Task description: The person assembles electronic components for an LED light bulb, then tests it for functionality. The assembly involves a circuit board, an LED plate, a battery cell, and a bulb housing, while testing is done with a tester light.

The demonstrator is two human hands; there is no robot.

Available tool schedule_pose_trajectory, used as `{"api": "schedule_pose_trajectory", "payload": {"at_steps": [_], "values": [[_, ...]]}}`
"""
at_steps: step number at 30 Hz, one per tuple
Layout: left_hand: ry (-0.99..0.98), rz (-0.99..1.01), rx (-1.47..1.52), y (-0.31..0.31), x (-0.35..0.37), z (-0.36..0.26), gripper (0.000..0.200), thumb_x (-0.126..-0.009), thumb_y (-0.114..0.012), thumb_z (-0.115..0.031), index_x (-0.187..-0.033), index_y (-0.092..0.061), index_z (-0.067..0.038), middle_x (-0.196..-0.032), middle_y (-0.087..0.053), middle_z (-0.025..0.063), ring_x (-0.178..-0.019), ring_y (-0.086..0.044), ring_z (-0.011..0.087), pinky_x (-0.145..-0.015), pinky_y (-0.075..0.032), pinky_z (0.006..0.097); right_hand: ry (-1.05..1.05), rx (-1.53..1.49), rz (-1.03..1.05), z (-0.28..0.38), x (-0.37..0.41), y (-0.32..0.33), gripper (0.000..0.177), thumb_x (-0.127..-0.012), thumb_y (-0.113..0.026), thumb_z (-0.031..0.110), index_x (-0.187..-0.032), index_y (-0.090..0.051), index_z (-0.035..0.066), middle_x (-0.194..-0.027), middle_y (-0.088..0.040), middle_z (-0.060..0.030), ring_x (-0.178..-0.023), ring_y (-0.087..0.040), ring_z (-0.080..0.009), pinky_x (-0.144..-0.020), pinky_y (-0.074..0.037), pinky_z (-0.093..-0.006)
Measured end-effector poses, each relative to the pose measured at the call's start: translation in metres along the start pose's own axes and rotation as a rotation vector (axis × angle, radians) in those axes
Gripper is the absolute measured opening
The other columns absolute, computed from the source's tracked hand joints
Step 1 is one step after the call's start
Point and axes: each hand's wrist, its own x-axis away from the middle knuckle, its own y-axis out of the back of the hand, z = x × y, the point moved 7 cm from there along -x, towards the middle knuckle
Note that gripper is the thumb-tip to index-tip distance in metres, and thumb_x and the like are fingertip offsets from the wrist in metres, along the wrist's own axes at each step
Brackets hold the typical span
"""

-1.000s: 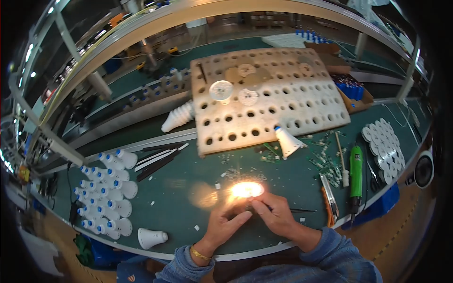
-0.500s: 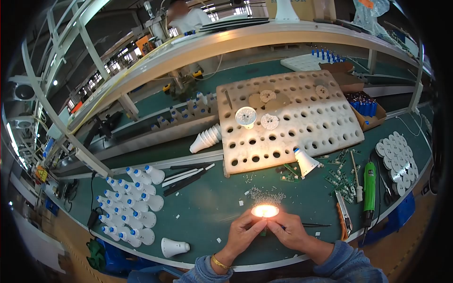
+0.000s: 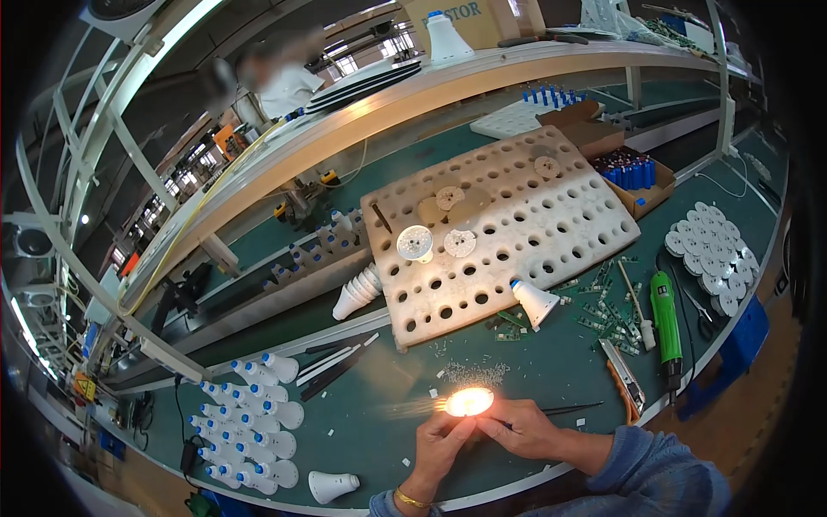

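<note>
A glowing round lamp disc (image 3: 469,401) is held up at the fingertips of both hands, near the front of the green table. My left hand (image 3: 441,444) pinches it from the left and below, with a gold bracelet at the wrist. From the right, my right hand (image 3: 522,427) closes its thumb and fingers at the disc's lower edge. Glare hides the disc's details and the exact contact. Just behind it lies a heap of tiny metal pieces (image 3: 476,372). One white bulb housing (image 3: 332,487) lies on its side to the left of my left hand.
A perforated foam board (image 3: 517,233) bears several discs. Many white housings (image 3: 250,422) stand at left. Green circuit boards (image 3: 607,314), a utility knife (image 3: 622,382), a green electric screwdriver (image 3: 666,332) and stacked white discs (image 3: 711,258) lie at right. A person (image 3: 289,90) is behind the shelf.
The view has turned and tilted, so the board and tools appear shifted left. Both hands still hold the glowing disc, which now looks tilted, with light streaks at its left.
</note>
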Motion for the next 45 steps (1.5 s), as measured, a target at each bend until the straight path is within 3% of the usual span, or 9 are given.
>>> {"api": "schedule_pose_trajectory", "payload": {"at_steps": [4, 7, 15, 18, 24, 30, 36, 38, 45], "values": [[0.026, 0.012, 0.0, 0.004, -0.001, 0.005, 0.013, -0.085, -0.067, -0.008, -0.096, -0.067, -0.002, -0.081, -0.063, -0.0006, -0.07, -0.053, 0.0046, -0.062, -0.043, 0.0195, -0.001, 0.007, 0.014, -0.003, 0.002, -0.001, 0.015, -0.087, -0.052, 0.012, -0.08, -0.051, -0.001, -0.073, -0.052, -0.018, -0.064, -0.052, -0.0355, -0.058, -0.043, -0.0408], [-0.051, 0.012, -0.083, -0.009, 0.006, -0.017, 0.013, -0.085, -0.067, -0.008, -0.096, -0.066, -0.002, -0.082, -0.063, -0.0003, -0.07, -0.053, 0.0047, -0.062, -0.044, 0.0194, -0.015, 0.102, 0.07, -0.016, 0.006, -0.005, 0.016, -0.09, -0.057, 0.015, -0.098, -0.064, 0.003, -0.081, -0.063, -0.0093, -0.071, -0.062, -0.0232, -0.066, -0.049, -0.0319], [-0.096, 0.001, -0.146, -0.02, 0.014, -0.038, 0.012, -0.085, -0.066, -0.007, -0.095, -0.066, -0.001, -0.078, -0.064, 0.0015, -0.072, -0.057, 0.0074, -0.065, -0.046, 0.0211, -0.018, 0.078, 0.046, -0.016, 0.005, -0.005, 0.017, -0.09, -0.056, 0.016, -0.099, -0.064, 0.004, -0.08, -0.063, -0.0106, -0.071, -0.062, -0.0252, -0.064, -0.048, -0.0333], [-0.078, -0.065, -0.299, -0.029, 0.022, -0.056, 0.015, -0.085, -0.064, -0.004, -0.099, -0.064, 0.001, -0.086, -0.065, 0.0038, -0.078, -0.059, 0.011, -0.07, -0.048, 0.0241, 0.036, 0.033, -0.01, 0.007, -0.002, -0.005, 0.015, -0.09, -0.056, 0.016, -0.096, -0.062, 0.004, -0.078, -0.061, -0.0113, -0.068, -0.06, -0.0273, -0.062, -0.047, -0.035], [-0.213, 0.064, -0.219, -0.051, 0.018, -0.068, 0.028, -0.086, -0.06, -0.005, -0.111, -0.056, 0.005, -0.108, -0.059, 0.012, -0.092, -0.059, 0.0179, -0.08, -0.05, 0.0294, 0.077, 0.028, 0.022, 0.022, -0.007, 0.006, 0.015, -0.09, -0.055, 0.017, -0.084, -0.056, 0.002, -0.074, -0.056, -0.0123, -0.068, -0.057, -0.0294, -0.061, -0.045, -0.0371], [-0.092, 0.165, 0.133, -0.037, 0.01, -0.045, 0.028, -0.089, -0.051, -0.004, -0.115, -0.052, 0.005, -0.108, -0.059, 0.0145, -0.094, -0.06, 0.0216, -0.081, -0.051, 0.0323, 0.098, -0.014, 0.011, 0.025, -0.005, 0.007, 0.016, -0.09, -0.056, 0.018, -0.087, -0.058, 0.002, -0.076, -0.058, -0.0117, -0.07, -0.059, -0.0291, -0.063, -0.046, -0.0366], [-0.309, 0.002, -0.29, -0.039, 0.013, -0.056, 0.031, -0.09, -0.047, -0.016, -0.112, -0.053, 0.006, -0.106, -0.059, 0.015, -0.091, -0.06, 0.0224, -0.08, -0.051, 0.0317, 0.112, 0.018, 0.015, 0.024, -0.004, 0.006, 0.018, -0.091, -0.055, 0.02, -0.09, -0.059, 0.003, -0.079, -0.06, -0.0114, -0.072, -0.059, -0.029, -0.065, -0.047, -0.037], [-0.17, 0.036, 0.061, -0.04, 0.009, -0.051, 0.031, -0.089, -0.049, -0.017, -0.11, -0.054, 0.006, -0.103, -0.06, 0.0147, -0.09, -0.06, 0.0225, -0.08, -0.051, 0.0318, 0.05, 0.057, 0.068, 0.015, -0.002, 0.002, 0.019, -0.091, -0.055, 0.022, -0.091, -0.059, 0.003, -0.081, -0.06, -0.0115, -0.074, -0.06, -0.0288, -0.066, -0.047, -0.0372], [-0.163, 0.042, 0.109, -0.045, 0.011, -0.058, 0.03, -0.087, -0.053, -0.015, -0.109, -0.056, 0.006, -0.102, -0.061, 0.0135, -0.089, -0.061, 0.0217, -0.079, -0.051, 0.0316, -0.057, 0.038, 0.102, 0.006, -0.002, -0.001, 0.024, -0.091, -0.054, 0.026, -0.097, -0.062, 0.004, -0.083, -0.062, -0.0147, -0.074, -0.06, -0.031, -0.067, -0.046, -0.0398]]}}
